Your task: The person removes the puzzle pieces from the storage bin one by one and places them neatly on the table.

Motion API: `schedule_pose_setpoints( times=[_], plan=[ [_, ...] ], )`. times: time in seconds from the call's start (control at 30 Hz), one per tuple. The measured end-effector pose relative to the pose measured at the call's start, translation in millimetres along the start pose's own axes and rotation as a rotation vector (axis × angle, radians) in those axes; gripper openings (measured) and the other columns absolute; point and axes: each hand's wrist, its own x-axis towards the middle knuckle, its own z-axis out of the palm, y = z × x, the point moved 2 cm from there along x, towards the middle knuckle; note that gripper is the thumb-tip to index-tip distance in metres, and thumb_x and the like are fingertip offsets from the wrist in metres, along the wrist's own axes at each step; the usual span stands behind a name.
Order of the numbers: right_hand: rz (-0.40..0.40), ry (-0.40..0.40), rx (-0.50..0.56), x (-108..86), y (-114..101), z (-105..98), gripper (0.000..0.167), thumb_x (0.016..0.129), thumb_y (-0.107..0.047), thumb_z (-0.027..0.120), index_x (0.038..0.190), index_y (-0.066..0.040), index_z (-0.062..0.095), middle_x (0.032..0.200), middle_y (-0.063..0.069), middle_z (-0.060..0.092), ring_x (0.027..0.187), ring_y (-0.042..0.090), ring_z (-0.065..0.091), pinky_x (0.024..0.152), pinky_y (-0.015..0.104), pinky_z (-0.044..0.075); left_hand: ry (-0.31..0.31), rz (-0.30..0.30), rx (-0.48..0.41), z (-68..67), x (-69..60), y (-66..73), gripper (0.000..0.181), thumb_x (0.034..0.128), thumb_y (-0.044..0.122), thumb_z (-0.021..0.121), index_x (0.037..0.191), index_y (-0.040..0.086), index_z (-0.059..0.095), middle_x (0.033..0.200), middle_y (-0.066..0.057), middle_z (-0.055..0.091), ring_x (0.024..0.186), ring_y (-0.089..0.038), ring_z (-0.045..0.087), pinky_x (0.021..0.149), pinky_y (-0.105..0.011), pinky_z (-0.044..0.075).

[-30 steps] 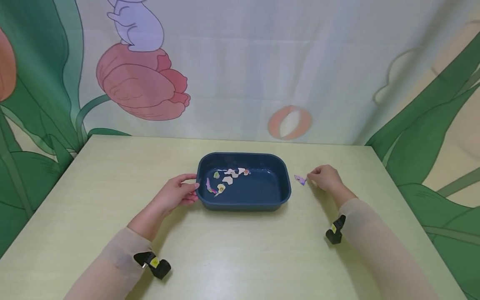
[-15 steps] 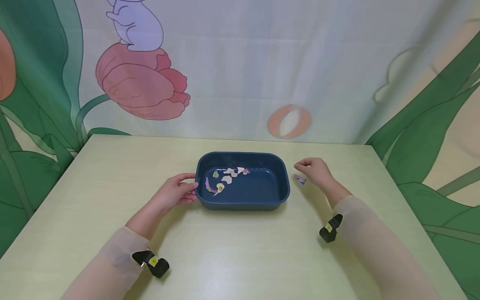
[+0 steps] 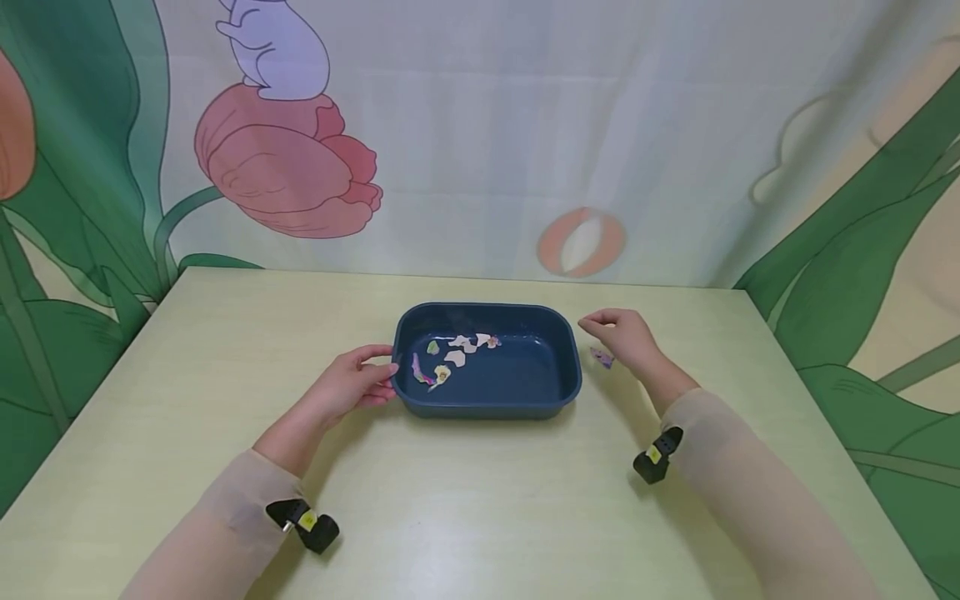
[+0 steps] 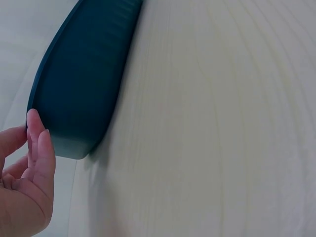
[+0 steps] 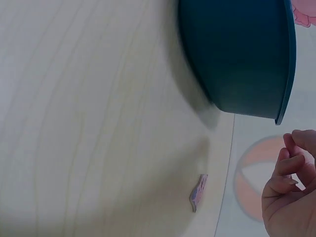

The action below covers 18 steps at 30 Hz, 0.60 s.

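Observation:
A dark blue tray [image 3: 517, 375] stands on the table, with several flat pieces inside, among them a white one [image 3: 455, 358], a purple one [image 3: 417, 368] and a green one [image 3: 432, 347]. My left hand [image 3: 347, 382] grips its left end, thumb at the rim and fingers against the outer wall, as the left wrist view shows [image 4: 29, 182]. Just off the tray's right end, my right hand [image 3: 628, 340] is raised, thumb and index tips together and other fingers curled [image 5: 292, 187]; no object shows between them. Below it a small purple piece [image 3: 602, 357] lies on the table [image 5: 199, 193].
The pale wooden table [image 3: 450, 500] extends on all sides of the tray. Behind its back edge hangs a printed curtain [image 3: 450, 150] with a rabbit, flowers and leaves. Each sleeved forearm carries a small black device, left [image 3: 318, 533] and right [image 3: 652, 465].
My right hand has lifted away from the purple piece and moved left and back toward the tray's right end. The piece stays on the table; my left hand keeps its grip.

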Motion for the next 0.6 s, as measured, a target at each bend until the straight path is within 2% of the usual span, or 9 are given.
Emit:
schedule_pose_setpoints(
  times=[0.1,0.17,0.27,0.33,0.37,0.43,0.5,0.6],
  plan=[
    [-0.011,0.013,0.032,0.4,-3,3,0.034,0.092,-0.03,0.059,0.107,0.0,0.065,0.118,0.015,0.059,0.102,0.024,0.053,0.088,0.038,0.044,-0.002,-0.001,-0.002,0.0,0.4,-1.4,0.049,0.095,0.018,0.055,0.138,0.001,0.038,0.079,-0.007,0.064,0.073,-0.02,0.065,0.068,-0.028,0.055],
    [-0.011,0.007,0.084,0.6,-6,7,0.034,0.091,-0.032,0.06,0.107,-0.003,0.065,0.109,0.012,0.06,0.078,0.019,0.056,0.067,0.032,0.048,0.0,-0.001,-0.003,-0.4,0.5,-1.8,0.049,0.095,0.018,0.055,0.138,0.002,0.038,0.079,-0.007,0.065,0.073,-0.02,0.065,0.067,-0.027,0.055],
    [-0.01,-0.006,0.158,0.8,-11,12,0.033,0.089,-0.035,0.063,0.107,-0.007,0.065,0.084,0.007,0.056,0.047,0.012,0.041,0.041,0.025,0.038,0.0,0.0,-0.001,-0.6,0.4,-2.0,0.048,0.0952,0.018,0.055,0.138,0.002,0.038,0.079,-0.007,0.064,0.073,-0.021,0.065,0.067,-0.027,0.055],
    [-0.037,-0.005,0.161,1.1,-17,16,0.033,0.089,-0.035,0.063,0.107,-0.007,0.066,0.081,0.003,0.056,0.048,0.01,0.043,0.044,0.023,0.037,0.001,0.001,0.001,-0.5,0.3,-1.8,0.048,0.0952,0.018,0.054,0.138,0.002,0.038,0.08,-0.007,0.064,0.073,-0.021,0.065,0.067,-0.027,0.055],
    [-0.053,-0.003,0.154,1.2,-20,18,0.033,0.088,-0.035,0.064,0.106,-0.007,0.067,0.081,0.004,0.058,0.054,0.011,0.047,0.049,0.025,0.04,0.001,0.002,0.002,-0.4,0.3,-1.7,0.048,0.0953,0.018,0.054,0.138,0.002,0.038,0.08,-0.007,0.064,0.074,-0.022,0.065,0.067,-0.027,0.055],
    [-0.084,0.005,0.13,1.3,-26,22,0.033,0.089,-0.033,0.064,0.106,-0.006,0.067,0.094,0.006,0.064,0.074,0.015,0.056,0.065,0.029,0.047,0.003,0.001,0.005,0.1,0.2,-1.5,0.048,0.0953,0.018,0.054,0.138,0.002,0.038,0.08,-0.007,0.064,0.074,-0.022,0.065,0.067,-0.027,0.055],
    [-0.109,0.004,0.113,1.4,-31,26,0.032,0.089,-0.032,0.064,0.105,-0.004,0.068,0.11,0.007,0.063,0.096,0.02,0.055,0.082,0.035,0.046,0.006,0.0,0.005,0.5,0.2,-1.4,0.048,0.0954,0.017,0.054,0.138,0.002,0.038,0.08,-0.007,0.065,0.074,-0.022,0.066,0.066,-0.027,0.055],
    [-0.119,-0.016,0.136,2.0,-38,32,0.03,0.089,-0.028,0.064,0.105,-0.003,0.068,0.113,0.012,0.063,0.103,0.027,0.056,0.089,0.041,0.046,0.009,-0.002,0.003,0.7,0.0,-1.2,0.047,0.0955,0.017,0.054,0.138,0.002,0.038,0.079,-0.007,0.065,0.073,-0.023,0.066,0.066,-0.026,0.055]
  ],
)
